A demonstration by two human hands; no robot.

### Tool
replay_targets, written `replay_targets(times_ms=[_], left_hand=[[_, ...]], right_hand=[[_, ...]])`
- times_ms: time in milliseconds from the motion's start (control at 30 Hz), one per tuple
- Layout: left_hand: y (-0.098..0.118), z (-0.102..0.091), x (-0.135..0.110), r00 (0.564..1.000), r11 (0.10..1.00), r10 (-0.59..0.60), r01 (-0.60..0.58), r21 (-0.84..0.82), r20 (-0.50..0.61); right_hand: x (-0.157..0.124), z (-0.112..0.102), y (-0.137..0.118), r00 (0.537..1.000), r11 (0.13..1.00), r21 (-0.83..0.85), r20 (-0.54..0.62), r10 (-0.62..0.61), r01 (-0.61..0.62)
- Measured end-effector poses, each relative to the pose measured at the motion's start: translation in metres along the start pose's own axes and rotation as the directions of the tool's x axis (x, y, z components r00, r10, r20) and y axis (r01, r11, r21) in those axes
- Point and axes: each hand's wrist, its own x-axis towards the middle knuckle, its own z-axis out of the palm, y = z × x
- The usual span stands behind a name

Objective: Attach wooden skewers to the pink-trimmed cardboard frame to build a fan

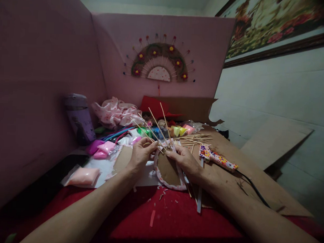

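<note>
My left hand [141, 153] pinches a thin wooden stick [142, 129] between thumb and fingers, at the edge of a cardboard piece. This brown cardboard piece [170, 170] has a rounded side and a rim wrapped in pink patterned cloth. My right hand [184, 159] grips it by the upper right edge, thumb on the face. Several more sticks fan out upward from its edge, away from me. Behind my left hand lies a second cloth-rimmed cardboard piece [122, 159]. To the right of my right hand rests a flower-patterned glue gun [218, 158] with a glue stick [200, 194] pointing toward me.
Loose sticks [197, 138] lie beyond my right hand on a cardboard sheet [256, 183]. Colored clay packets [83, 176], crumpled pink cloth [115, 112] and a purple tumbler [80, 119] stand left and behind. A decorated fan [159, 60] hangs on the pink panel. Scraps dot the red cloth [136, 220].
</note>
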Motion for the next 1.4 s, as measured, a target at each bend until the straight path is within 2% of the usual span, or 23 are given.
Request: replay_targets(times_ms=[1400], left_hand=[[0.0024, 0.0013, -0.0023, 1.000, 1.000, -0.026, 0.025, -0.018, -0.014]], right_hand=[[-0.0005, -0.0001, 0.0007, 0.999, 0.998, -0.058, 0.016, -0.034, 0.035]])
